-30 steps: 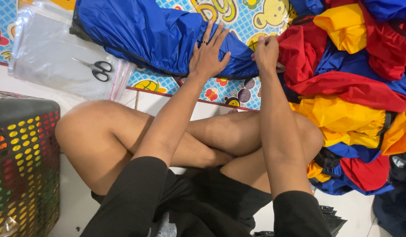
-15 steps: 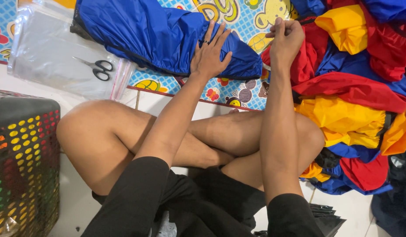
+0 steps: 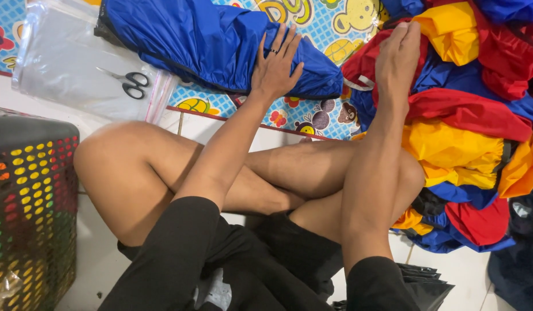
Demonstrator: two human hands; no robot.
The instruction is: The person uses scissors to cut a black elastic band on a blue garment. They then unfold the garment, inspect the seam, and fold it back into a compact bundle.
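Head view shows the left hand pressed flat, fingers spread, on a folded blue garment lying on the patterned mat. Right hand, fingers together, reaches into the red, yellow and blue fabric pile; scissors rest nearby on clear bags.

Bright, even light; sharp, soft shadows

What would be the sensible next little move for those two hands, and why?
Probably draw the right hand back with one red garment from the heap. The left hand lies flat on the folded blue bundle, pinning it, while the right reaches into the loose pile.
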